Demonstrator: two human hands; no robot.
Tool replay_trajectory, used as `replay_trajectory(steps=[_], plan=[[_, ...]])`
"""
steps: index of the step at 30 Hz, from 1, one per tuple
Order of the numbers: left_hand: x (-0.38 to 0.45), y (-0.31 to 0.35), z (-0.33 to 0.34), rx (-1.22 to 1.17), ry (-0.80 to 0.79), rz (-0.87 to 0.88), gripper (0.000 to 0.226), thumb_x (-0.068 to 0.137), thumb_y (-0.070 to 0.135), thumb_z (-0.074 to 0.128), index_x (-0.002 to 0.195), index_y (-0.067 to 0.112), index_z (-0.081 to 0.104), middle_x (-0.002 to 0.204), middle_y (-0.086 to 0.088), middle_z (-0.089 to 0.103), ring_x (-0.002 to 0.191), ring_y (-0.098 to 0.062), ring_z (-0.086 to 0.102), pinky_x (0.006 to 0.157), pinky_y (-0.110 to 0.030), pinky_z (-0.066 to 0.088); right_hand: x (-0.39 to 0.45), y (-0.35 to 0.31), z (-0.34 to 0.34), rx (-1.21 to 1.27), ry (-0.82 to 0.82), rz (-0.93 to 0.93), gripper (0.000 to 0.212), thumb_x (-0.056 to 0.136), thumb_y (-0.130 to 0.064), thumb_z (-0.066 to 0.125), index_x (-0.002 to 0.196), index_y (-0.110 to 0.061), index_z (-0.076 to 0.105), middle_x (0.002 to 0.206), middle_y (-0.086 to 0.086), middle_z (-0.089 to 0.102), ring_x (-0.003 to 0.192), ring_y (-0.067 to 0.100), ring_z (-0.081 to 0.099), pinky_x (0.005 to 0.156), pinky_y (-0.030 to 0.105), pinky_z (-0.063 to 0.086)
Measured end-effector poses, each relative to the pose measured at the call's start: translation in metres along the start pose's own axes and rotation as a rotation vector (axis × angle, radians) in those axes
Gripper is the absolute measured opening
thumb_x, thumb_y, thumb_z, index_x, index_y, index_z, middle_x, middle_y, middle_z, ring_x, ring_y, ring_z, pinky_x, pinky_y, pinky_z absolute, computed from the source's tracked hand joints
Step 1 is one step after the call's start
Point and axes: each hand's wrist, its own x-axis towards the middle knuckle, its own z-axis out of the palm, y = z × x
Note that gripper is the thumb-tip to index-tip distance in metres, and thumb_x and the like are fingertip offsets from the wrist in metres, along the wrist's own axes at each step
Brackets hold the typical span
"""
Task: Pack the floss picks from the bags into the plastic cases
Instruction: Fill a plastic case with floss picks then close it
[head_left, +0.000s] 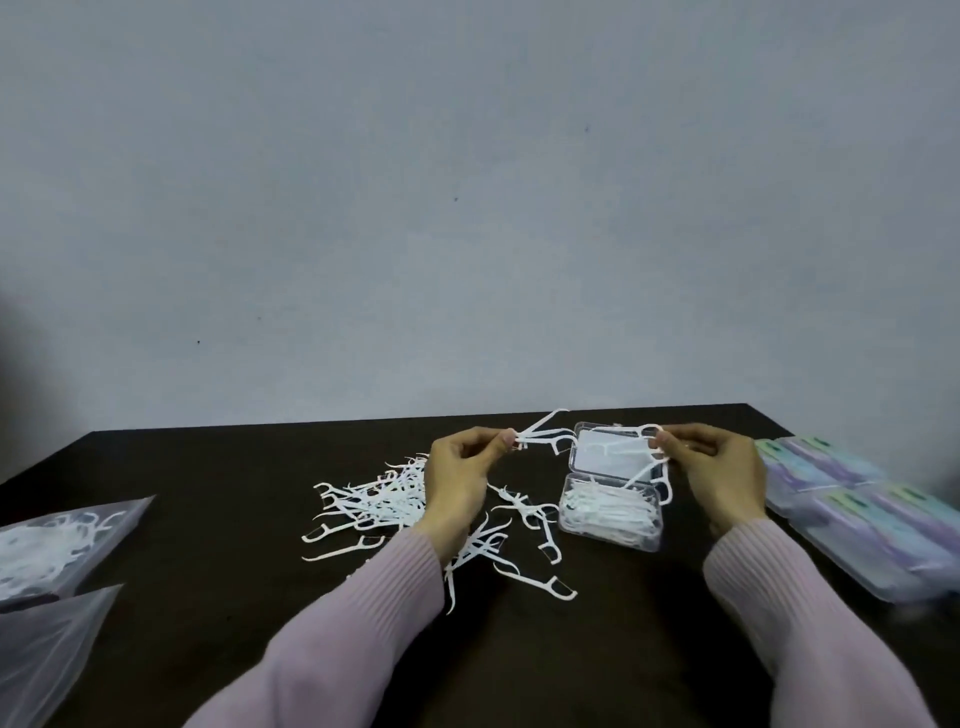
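A plain pale grey wall (467, 182) fills the upper half of the view, marked by a few small dark specks. Directly below it, a dark brown table (234, 467) butts against its base. The light on the wall is dim and even.

The two clear bags (47, 561) are cut off by the left edge. The stacked cases (862, 514) are blurred and cropped at the right edge — their count cannot be determined. Part of the loose pile of picks (374, 501) is hidden behind the left hand (457, 478).
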Motion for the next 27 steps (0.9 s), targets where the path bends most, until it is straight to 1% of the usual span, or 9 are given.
replay_trajectory(steps=[5,8,10,12,15,18,20,25,27], plan=[[0.000,-0.012,0.035,0.151,-0.094,-0.002,0.006,0.083,0.029,0.070,0.078,0.027,0.073,0.079,0.011,0.072,0.085,-0.005,0.065,0.091,-0.033,0.049,0.006,0.003,-0.011,-0.012,0.145,0.052,0.020,0.084,-0.011,0.065,0.104,-0.010,0.067,0.091,0.003,0.061,0.088,0.016,0.055,0.079,0.028,0.043],[0.005,-0.021,0.046,0.297,-0.095,0.026,0.008,0.081,0.041,0.068,0.075,0.037,0.073,0.079,0.019,0.071,0.091,-0.003,0.064,0.099,-0.044,0.041,0.010,0.004,-0.013,-0.004,0.159,0.064,0.020,0.083,-0.011,0.065,0.103,-0.010,0.067,0.088,0.001,0.060,0.087,0.015,0.056,0.081,0.029,0.046],[0.006,-0.023,0.052,0.390,-0.091,0.031,0.012,0.082,0.047,0.065,0.081,0.038,0.073,0.085,0.020,0.071,0.096,-0.003,0.060,0.099,-0.038,0.029,0.013,0.006,-0.014,-0.006,0.174,0.063,0.019,0.083,-0.010,0.065,0.102,-0.009,0.067,0.087,0.001,0.061,0.087,0.015,0.057,0.080,0.027,0.045],[0.005,-0.024,0.055,0.478,-0.095,0.052,0.018,0.083,0.049,0.062,0.088,0.034,0.072,0.087,0.020,0.069,0.099,-0.004,0.056,0.089,-0.032,0.019,0.014,0.007,-0.013,-0.028,0.204,0.055,0.018,0.082,-0.010,0.066,0.100,-0.009,0.068,0.090,0.003,0.064,0.088,0.016,0.059,0.079,0.026,0.045],[0.004,-0.027,0.059,0.573,-0.121,0.119,0.016,0.085,0.049,0.061,0.086,0.037,0.070,0.078,0.024,0.062,0.092,0.001,0.051,0.095,-0.035,0.019,0.017,0.010,-0.017,-0.083,0.284,0.029,0.017,0.083,-0.010,0.065,0.099,-0.009,0.068,0.092,0.005,0.066,0.089,0.018,0.060,0.078,0.027,0.046],[0.009,-0.032,0.058,0.613,-0.143,0.164,0.013,0.085,0.050,0.060,0.085,0.040,0.069,0.082,0.023,0.064,0.100,-0.001,0.053,0.108,-0.044,0.011,0.020,0.011,-0.021,-0.100,0.336,0.025,0.006,0.083,-0.015,0.067,0.085,-0.020,0.068,0.083,-0.002,0.063,0.093,0.022,0.061,0.092,0.042,0.047],[0.009,-0.032,0.057,0.662,-0.141,0.212,0.015,0.085,0.051,0.059,0.087,0.040,0.069,0.089,0.021,0.066,0.107,-0.002,0.051,0.111,-0.047,0.004,0.021,0.010,-0.023,-0.072,0.345,0.041,0.012,0.081,-0.017,0.069,0.077,-0.028,0.065,0.082,-0.004,0.066,0.092,0.022,0.063,0.094,0.050,0.046],[0.004,-0.023,0.057,0.845,-0.069,0.332,0.021,0.087,0.052,0.055,0.098,0.039,0.067,0.103,0.023,0.058,0.110,0.001,0.041,0.111,-0.050,-0.007,0.019,0.008,-0.022,0.021,0.203,0.065,0.010,0.081,-0.012,0.068,0.089,-0.017,0.067,0.092,0.005,0.069,0.091,0.019,0.064,0.087,0.037,0.052],[0.003,-0.017,0.057,0.804,-0.047,0.372,0.023,0.088,0.053,0.051,0.101,0.039,0.065,0.098,0.024,0.056,0.110,0.000,0.044,0.112,-0.049,-0.008,0.015,0.007,-0.018,0.029,0.124,0.069,0.009,0.082,-0.010,0.068,0.087,-0.017,0.067,0.090,0.006,0.068,0.083,0.015,0.063,0.073,0.025,0.052]])
